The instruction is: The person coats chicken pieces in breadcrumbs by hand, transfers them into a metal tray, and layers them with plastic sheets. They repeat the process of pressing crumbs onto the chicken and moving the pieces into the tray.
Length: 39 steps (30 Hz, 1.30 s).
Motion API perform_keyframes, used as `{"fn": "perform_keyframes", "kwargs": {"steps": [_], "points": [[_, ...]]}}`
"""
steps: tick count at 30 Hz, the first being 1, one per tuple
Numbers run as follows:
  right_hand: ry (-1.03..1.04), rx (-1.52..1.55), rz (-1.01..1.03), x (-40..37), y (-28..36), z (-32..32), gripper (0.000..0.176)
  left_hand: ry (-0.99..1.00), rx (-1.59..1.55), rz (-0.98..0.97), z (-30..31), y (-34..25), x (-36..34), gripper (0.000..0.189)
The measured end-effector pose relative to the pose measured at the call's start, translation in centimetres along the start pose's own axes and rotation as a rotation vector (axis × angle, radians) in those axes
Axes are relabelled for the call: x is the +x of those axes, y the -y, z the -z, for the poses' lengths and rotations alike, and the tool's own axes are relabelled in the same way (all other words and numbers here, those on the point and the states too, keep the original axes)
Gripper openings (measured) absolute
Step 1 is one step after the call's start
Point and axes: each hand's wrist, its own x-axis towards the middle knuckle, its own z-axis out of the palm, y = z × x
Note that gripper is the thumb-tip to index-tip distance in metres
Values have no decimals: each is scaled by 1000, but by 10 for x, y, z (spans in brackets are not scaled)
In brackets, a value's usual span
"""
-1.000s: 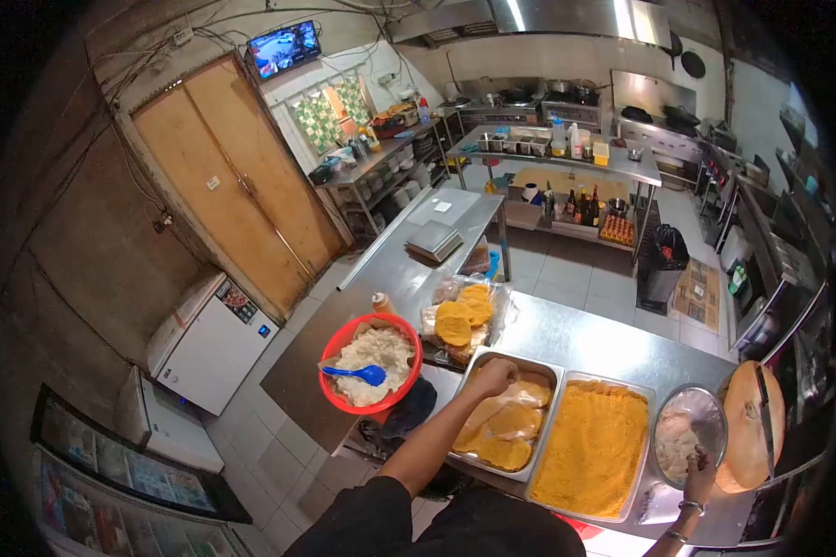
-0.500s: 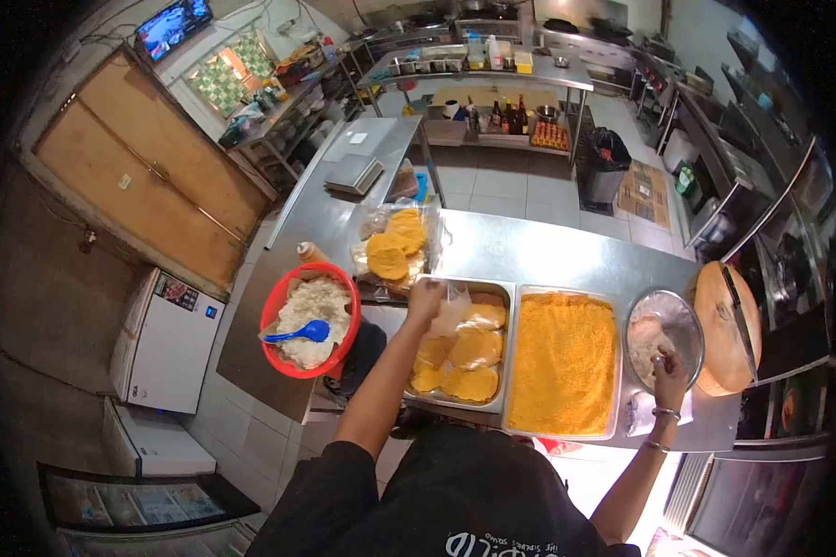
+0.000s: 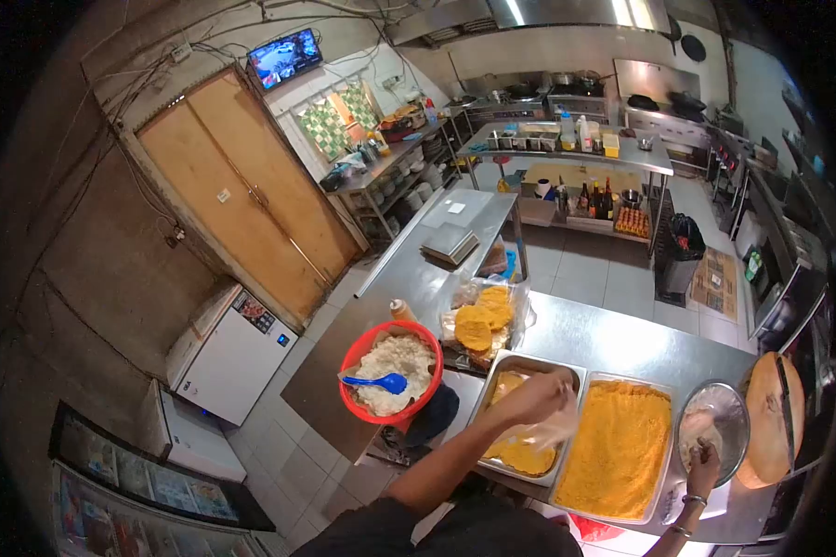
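My left hand (image 3: 541,399) pinches a clear plastic sheet (image 3: 555,431) above a steel tray (image 3: 477,420). Orange breaded patties (image 3: 522,455) lie in that tray, partly hidden by my hand and the sheet. My right hand (image 3: 703,471) is at the near side of a metal bowl (image 3: 739,408), its fingers curled in over a pale, wet-looking mixture (image 3: 699,433). Whatever those fingers hold is too small to make out. Between the hands sits a tray filled with orange crumbs (image 3: 617,447).
A red basin (image 3: 351,401) of white crumbs holds a blue scoop (image 3: 381,382). Behind it are a bottle (image 3: 400,311) and bagged patties (image 3: 478,323). On the right, a knife (image 3: 787,399) lies across a round wooden board (image 3: 764,429). A scale (image 3: 450,243) stands farther back.
My left hand has carried the plastic sheet rightward across the patty tray, toward the crumb tray. My right hand stays at the bowl. The camera view has turned left and up.
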Motion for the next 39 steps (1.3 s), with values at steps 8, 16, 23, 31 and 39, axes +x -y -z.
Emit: {"fn": "perform_keyframes", "kwargs": {"steps": [8,16,23,31,39], "points": [[56,12,34,2,-12,-5,30,521,-807,312,-19,102,24,35],[-29,6,39,-11,1,8,29,-204,-701,329,-60,214,4,32],[-7,-55,46,-5,-12,5,30,-534,21,195,-51,180,-29,26],[18,-69,26,-1,-15,0,30,-123,487,113,-40,189,-48,14],[34,-7,-49,-3,-11,-1,31,195,707,41,-20,172,-60,23]]}}
